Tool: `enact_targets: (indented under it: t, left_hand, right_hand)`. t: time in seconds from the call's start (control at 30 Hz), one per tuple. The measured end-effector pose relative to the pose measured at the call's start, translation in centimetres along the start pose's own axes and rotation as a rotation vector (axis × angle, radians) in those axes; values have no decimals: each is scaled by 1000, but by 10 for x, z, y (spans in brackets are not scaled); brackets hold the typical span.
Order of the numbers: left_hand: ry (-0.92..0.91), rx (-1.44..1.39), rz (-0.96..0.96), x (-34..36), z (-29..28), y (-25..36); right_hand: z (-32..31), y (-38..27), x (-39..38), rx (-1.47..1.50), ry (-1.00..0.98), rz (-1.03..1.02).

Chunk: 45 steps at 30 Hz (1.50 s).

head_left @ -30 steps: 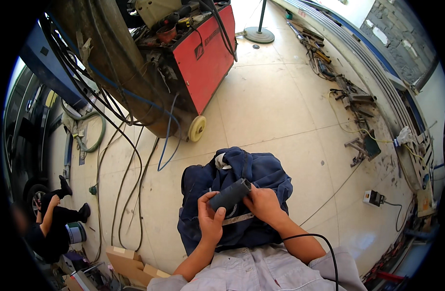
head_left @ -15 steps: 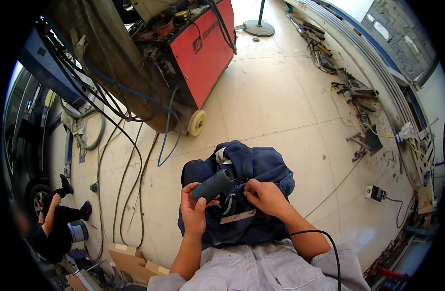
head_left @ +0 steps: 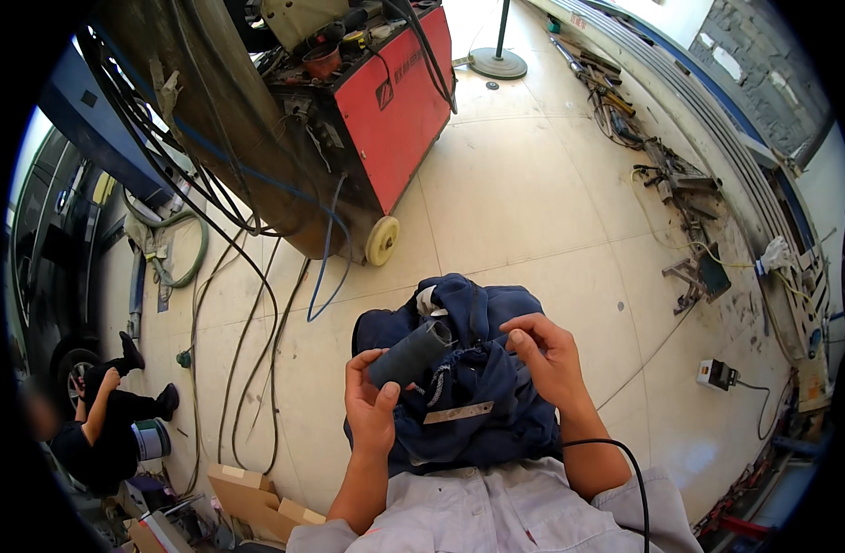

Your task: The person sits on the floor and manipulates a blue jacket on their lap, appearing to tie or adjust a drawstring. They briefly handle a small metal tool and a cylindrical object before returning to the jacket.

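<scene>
My left hand (head_left: 371, 405) is closed around a short dark grey tube (head_left: 409, 358), tilted with its open end up and to the right. Right of that end, my right hand (head_left: 547, 355) has thumb and forefinger brought together in a pinch; whatever is between them is too fine to make out. Both hands are above dark blue cloth (head_left: 519, 405) over my lap. A flat pale metal strip (head_left: 457, 413) lies across the cloth below the tube. Beside it hangs a light braided cord (head_left: 435, 389), partly hidden by the tube.
A red machine cabinet (head_left: 395, 111) on wheels stands ahead. Cables (head_left: 256, 369) run over the floor at left, where a person (head_left: 100, 424) sits beside a dark car (head_left: 49, 267). Tools and metal parts (head_left: 685, 212) line the right; cardboard boxes (head_left: 256, 498) are at lower left.
My right hand has moved right and slightly up, away from the tube's open end. My left hand keeps its hold on the tube. The view has shifted slightly.
</scene>
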<state>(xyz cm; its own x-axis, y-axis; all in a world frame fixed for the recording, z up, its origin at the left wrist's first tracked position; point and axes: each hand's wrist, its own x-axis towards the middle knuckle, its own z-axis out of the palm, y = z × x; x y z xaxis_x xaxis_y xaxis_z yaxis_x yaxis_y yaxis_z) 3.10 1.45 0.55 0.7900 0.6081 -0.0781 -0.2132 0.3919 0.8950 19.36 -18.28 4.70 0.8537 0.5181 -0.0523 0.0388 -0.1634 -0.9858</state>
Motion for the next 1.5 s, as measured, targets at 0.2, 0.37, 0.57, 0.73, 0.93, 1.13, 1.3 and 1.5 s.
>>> enact_targets:
  t: [0.2, 0.37, 0.57, 0.73, 0.93, 1.13, 1.3, 1.5]
  left_hand:
    - [-71, 11, 119, 2, 35, 4]
    - [-180, 274, 284, -3, 57, 6]
    - [-296, 200, 87, 25, 47, 19]
    - [-418, 162, -29, 53, 47, 25]
    - [-394, 160, -112, 52, 53, 24]
    - [-309, -24, -79, 49, 41, 15]
    - [-279, -311, -103, 40, 53, 23]
    - [-333, -388, -176, 40, 46, 15]
  right_hand:
    - [27, -12, -11, 336, -289, -9]
    - [41, -15, -13, 555, -226, 30]
    - [23, -8, -12, 645, -277, 100]
    - [22, 1, -16, 619, -296, 141]
    - [19, 4, -18, 608, -316, 169]
    - [17, 12, -20, 620, -281, 227]
    - [17, 11, -20, 682, -265, 287]
    - [17, 11, -21, 711, -286, 326]
